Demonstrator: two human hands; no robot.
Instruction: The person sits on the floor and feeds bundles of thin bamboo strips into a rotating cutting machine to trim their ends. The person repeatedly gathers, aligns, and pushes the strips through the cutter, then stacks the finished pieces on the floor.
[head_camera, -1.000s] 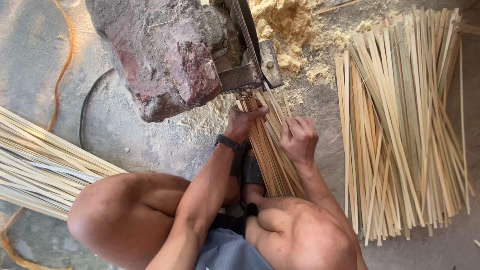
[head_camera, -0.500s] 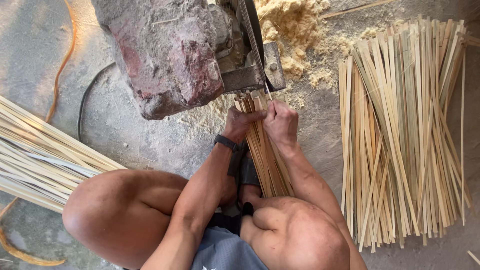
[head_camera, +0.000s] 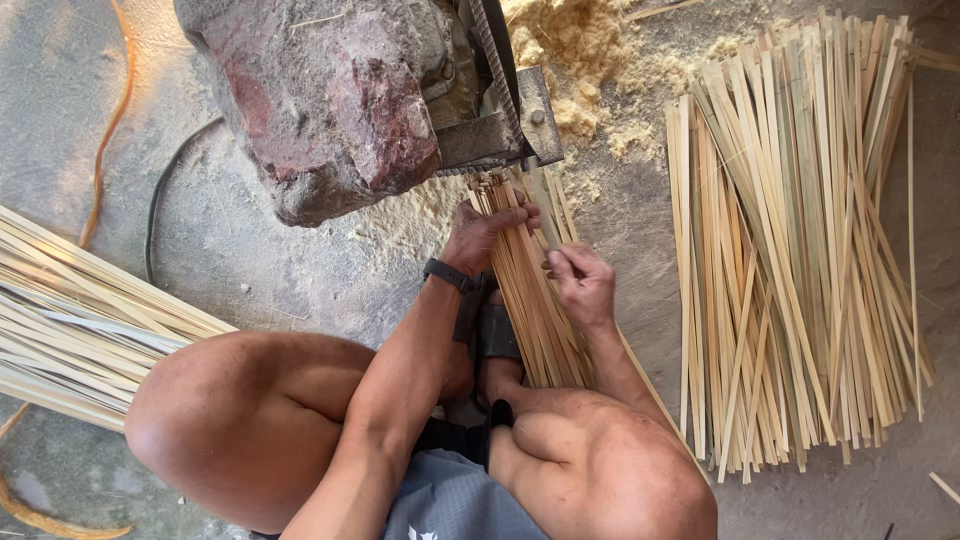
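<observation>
Bamboo strips (head_camera: 530, 290) lengthwise toward machine (head_camera: 490, 120)

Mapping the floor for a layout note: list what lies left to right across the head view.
Bamboo strips at the left edge → reddish rock → left hand → right hand → big pile of bamboo strips.

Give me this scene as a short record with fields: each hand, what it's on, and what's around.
left hand: pressed on top of the bundle of bamboo strips, near the machine end
right hand: on the bundle's right side, fingers on single strips
machine: metal part at the bundle's far end
stone: reddish, beside the machine
sawdust: heaped behind the machine
right pile: loose strips on the floor
left pile: more strips
</observation>
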